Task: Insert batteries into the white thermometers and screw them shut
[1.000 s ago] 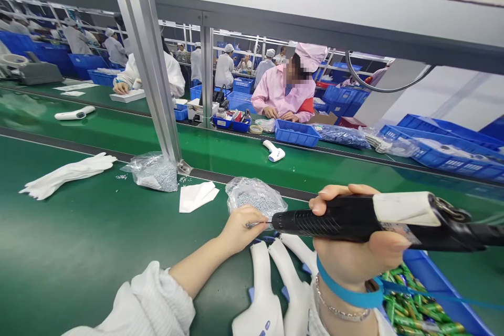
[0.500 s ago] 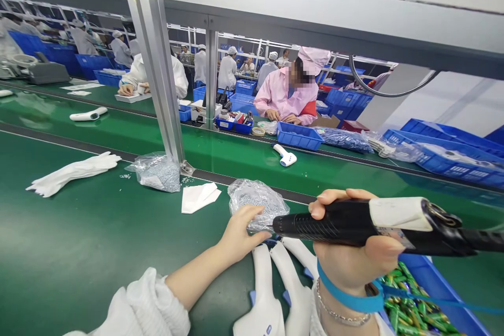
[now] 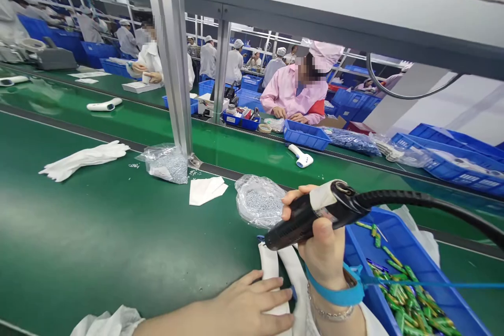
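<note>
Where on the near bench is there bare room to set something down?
Widest bare patch: the bench between gloves, white sheet and left hand. Crowded to its right: open bag, white devices, right hand gripping the driver, blue bin.

left hand [image 3: 252, 304] spread, right [image 3: 323, 254] curled

At six o'clock the left hand [image 3: 254, 302] is hiding part of a white device [image 3: 270, 261] (the frame's bottom edge is cropping it too).

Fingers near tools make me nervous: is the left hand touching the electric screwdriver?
Apart: the head view shows white thermometer handle between the left hand and the electric screwdriver.
</note>
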Demonstrator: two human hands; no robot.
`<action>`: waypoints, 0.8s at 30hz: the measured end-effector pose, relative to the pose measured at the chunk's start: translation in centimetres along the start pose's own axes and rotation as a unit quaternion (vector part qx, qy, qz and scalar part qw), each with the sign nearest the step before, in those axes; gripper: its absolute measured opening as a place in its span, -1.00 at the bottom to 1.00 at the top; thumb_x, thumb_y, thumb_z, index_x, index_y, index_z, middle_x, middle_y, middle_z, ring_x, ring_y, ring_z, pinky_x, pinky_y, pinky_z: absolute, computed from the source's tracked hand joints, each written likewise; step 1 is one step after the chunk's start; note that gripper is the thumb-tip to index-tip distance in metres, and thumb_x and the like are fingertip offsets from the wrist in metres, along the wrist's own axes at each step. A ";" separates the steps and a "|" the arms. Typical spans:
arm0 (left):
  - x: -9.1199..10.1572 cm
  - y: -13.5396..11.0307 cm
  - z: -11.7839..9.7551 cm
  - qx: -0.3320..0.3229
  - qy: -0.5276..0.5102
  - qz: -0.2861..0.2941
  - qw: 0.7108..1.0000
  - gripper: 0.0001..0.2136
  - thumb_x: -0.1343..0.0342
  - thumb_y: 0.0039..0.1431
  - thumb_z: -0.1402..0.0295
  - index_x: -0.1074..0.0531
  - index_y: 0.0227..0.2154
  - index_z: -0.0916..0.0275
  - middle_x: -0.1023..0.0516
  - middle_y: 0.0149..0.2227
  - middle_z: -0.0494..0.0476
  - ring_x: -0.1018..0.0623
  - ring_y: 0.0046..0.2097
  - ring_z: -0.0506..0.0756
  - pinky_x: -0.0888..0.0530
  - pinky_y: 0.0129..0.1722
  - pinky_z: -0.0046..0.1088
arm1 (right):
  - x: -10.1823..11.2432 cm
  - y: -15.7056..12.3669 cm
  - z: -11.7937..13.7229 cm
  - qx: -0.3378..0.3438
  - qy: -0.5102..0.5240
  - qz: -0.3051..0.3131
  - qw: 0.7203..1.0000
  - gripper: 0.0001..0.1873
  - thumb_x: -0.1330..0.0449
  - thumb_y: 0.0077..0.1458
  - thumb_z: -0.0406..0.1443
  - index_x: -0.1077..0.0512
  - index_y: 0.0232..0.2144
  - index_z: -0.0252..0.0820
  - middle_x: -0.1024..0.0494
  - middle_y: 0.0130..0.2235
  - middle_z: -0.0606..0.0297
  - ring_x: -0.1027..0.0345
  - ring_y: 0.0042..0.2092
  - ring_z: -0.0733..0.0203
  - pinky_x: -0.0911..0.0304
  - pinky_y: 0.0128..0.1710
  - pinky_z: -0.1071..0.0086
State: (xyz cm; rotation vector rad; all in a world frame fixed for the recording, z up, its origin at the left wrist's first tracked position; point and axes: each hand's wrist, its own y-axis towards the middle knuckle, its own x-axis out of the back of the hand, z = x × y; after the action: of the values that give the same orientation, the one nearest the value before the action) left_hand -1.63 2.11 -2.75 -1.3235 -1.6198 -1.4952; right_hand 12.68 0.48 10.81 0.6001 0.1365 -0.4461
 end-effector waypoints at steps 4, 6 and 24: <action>0.6 0.1 -0.1 -0.010 0.022 0.013 1.000 -0.71 0.15 0.32 0.20 -0.31 0.02 0.10 -0.40 0.12 0.15 -0.39 0.12 0.18 -0.34 0.01 -0.31 | -0.2 -0.1 -0.3 -0.010 -0.012 0.005 1.000 -0.55 -0.23 0.03 0.01 -0.29 -0.16 -0.13 -0.43 -0.30 0.26 -0.31 -0.44 0.33 -0.26 -0.53 0.50; 1.9 0.5 -0.3 -0.010 0.021 0.022 0.999 -0.70 0.15 0.33 0.20 -0.32 0.01 0.13 -0.40 0.12 0.14 -0.40 0.12 0.17 -0.34 0.00 -0.34 | -0.1 -0.2 -0.6 -0.012 -0.015 0.007 1.000 -0.54 -0.23 0.03 0.01 -0.28 -0.15 -0.14 -0.43 -0.30 0.25 -0.31 -0.43 0.32 -0.27 -0.52 0.48; 5.1 1.4 -0.6 -0.007 -0.024 0.091 0.996 -0.67 0.21 0.34 0.26 -0.30 0.05 0.22 -0.35 0.15 0.18 -0.37 0.14 0.22 -0.42 -0.06 -0.30 | -0.6 -0.3 -1.5 -0.001 -0.006 0.037 0.999 -0.59 -0.23 0.06 -0.04 -0.31 -0.14 -0.13 -0.44 -0.30 0.26 -0.31 -0.43 0.33 -0.29 -0.48 0.46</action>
State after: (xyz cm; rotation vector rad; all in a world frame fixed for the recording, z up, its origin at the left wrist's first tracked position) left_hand -2.31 2.87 2.44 -1.4833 -1.4770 -1.3760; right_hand 11.99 1.40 9.56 0.5989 0.1027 -0.3771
